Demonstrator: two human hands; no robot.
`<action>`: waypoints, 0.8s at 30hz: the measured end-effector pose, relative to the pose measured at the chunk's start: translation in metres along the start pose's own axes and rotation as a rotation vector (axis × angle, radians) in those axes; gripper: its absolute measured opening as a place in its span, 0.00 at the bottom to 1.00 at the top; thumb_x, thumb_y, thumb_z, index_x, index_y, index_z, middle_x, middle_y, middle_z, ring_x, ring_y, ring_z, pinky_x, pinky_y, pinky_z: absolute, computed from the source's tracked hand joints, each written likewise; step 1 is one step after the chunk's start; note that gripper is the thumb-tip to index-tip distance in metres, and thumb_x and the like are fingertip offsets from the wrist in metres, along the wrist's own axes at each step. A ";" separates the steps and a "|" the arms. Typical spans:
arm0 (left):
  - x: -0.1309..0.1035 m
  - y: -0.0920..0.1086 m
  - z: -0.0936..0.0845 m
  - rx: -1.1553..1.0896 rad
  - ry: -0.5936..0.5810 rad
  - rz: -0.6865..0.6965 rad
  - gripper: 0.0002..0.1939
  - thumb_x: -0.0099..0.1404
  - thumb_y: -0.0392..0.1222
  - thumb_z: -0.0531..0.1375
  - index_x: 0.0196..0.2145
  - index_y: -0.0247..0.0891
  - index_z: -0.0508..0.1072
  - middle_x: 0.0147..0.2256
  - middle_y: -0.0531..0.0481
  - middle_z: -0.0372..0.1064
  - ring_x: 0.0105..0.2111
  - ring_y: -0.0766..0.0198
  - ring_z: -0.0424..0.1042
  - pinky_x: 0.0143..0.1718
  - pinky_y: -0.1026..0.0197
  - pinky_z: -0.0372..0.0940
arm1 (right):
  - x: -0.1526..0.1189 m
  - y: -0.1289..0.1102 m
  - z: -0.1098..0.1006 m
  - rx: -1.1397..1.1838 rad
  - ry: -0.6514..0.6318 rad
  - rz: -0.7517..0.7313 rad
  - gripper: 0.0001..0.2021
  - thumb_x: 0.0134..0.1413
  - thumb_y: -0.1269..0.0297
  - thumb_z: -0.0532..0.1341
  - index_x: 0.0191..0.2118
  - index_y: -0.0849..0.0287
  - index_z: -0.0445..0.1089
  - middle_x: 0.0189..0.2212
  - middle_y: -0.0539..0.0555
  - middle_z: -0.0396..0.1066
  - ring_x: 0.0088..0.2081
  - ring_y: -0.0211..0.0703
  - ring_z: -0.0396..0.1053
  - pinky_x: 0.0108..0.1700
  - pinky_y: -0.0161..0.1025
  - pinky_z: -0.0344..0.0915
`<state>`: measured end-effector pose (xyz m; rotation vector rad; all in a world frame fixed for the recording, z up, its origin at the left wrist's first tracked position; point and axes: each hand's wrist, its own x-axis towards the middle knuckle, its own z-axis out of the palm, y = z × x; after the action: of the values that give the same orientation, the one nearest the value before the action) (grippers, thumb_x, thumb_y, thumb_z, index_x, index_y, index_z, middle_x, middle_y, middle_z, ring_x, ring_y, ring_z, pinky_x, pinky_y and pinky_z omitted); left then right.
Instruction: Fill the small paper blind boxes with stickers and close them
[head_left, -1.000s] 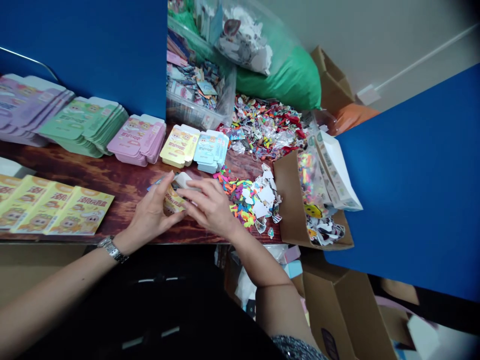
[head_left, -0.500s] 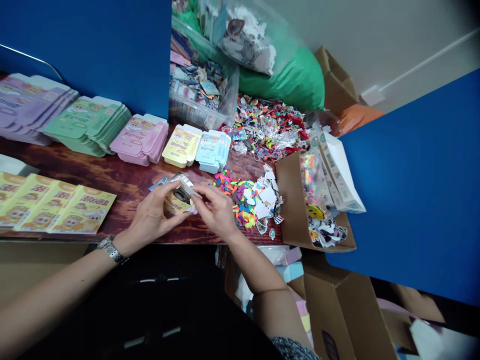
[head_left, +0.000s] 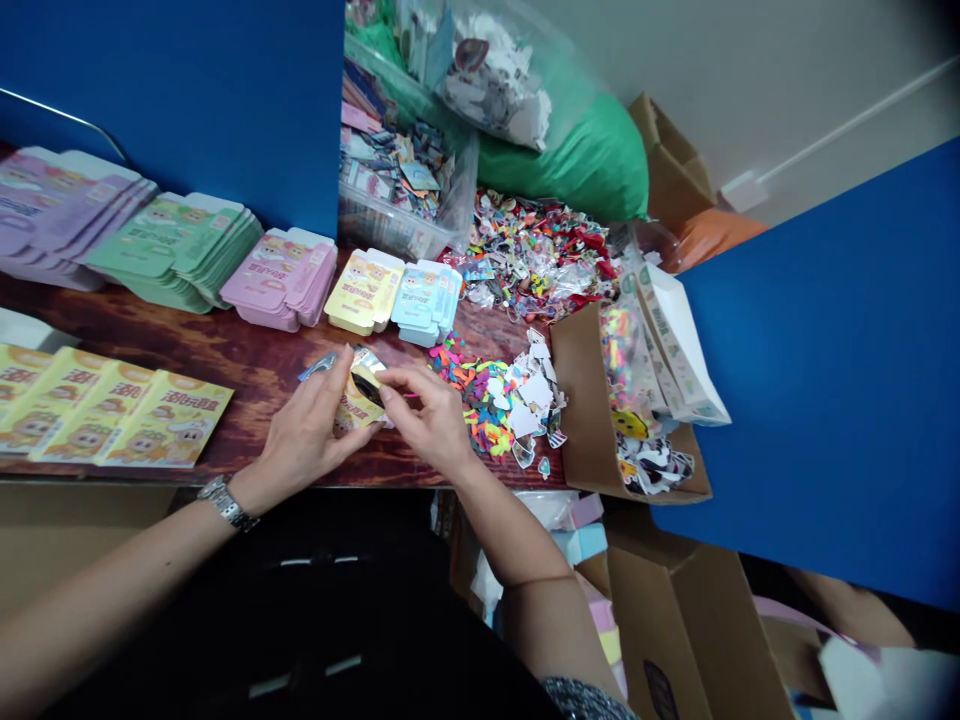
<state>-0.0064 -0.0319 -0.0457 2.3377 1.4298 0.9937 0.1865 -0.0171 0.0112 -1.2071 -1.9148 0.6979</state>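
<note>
A small yellow printed carton (head_left: 354,410) is held between both hands over the dark wood-patterned table. My left hand (head_left: 304,425) grips it from the left, thumb along the near side and fingers on the far side. At the carton's open end, my right hand (head_left: 431,420) pinches the edge or flap between thumb and fingers. The opening looks dark, and its contents cannot be made out. Silvery packets (head_left: 367,357) lie just behind the carton. To the right are loose colourful paper cutouts (head_left: 487,400) and white-backed stickers (head_left: 534,392).
Flat cartons stand in stacks along the back: purple (head_left: 67,205), green (head_left: 169,240), pink (head_left: 281,275), yellow (head_left: 365,290) and blue (head_left: 426,300). Yellow booklet-like cartons (head_left: 165,420) overlap at left. A cardboard box (head_left: 581,400) borders the right side; a plastic bin (head_left: 409,235) stands behind.
The carton's raised pale flap has come down and its opening looks narrower. My left fingers have straightened upward along the carton; my right hand stays at the open end.
</note>
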 end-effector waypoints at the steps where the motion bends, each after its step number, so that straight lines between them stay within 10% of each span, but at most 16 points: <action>1: 0.001 0.000 0.000 0.026 0.003 0.015 0.50 0.71 0.53 0.61 0.76 0.36 0.35 0.51 0.34 0.70 0.49 0.46 0.74 0.46 0.50 0.72 | 0.000 0.000 0.001 -0.009 0.006 0.010 0.09 0.67 0.69 0.61 0.48 0.57 0.77 0.42 0.54 0.80 0.44 0.40 0.77 0.48 0.38 0.77; 17: -0.003 0.002 -0.012 0.243 -0.064 0.027 0.51 0.71 0.53 0.56 0.75 0.29 0.28 0.50 0.31 0.67 0.44 0.45 0.73 0.34 0.54 0.70 | -0.025 -0.001 0.043 -0.269 0.080 -0.218 0.22 0.72 0.71 0.50 0.67 0.60 0.66 0.56 0.59 0.77 0.60 0.43 0.73 0.63 0.44 0.73; 24: -0.033 -0.006 -0.058 0.578 -0.222 -0.047 0.47 0.73 0.55 0.53 0.76 0.30 0.33 0.51 0.32 0.69 0.45 0.44 0.70 0.41 0.50 0.64 | -0.017 -0.006 0.041 -0.151 0.006 -0.267 0.19 0.74 0.65 0.54 0.64 0.61 0.69 0.54 0.60 0.78 0.56 0.43 0.75 0.61 0.43 0.72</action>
<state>-0.0583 -0.0659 -0.0200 2.6651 1.8480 0.3078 0.1545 -0.0366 -0.0129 -1.0144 -2.1035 0.4138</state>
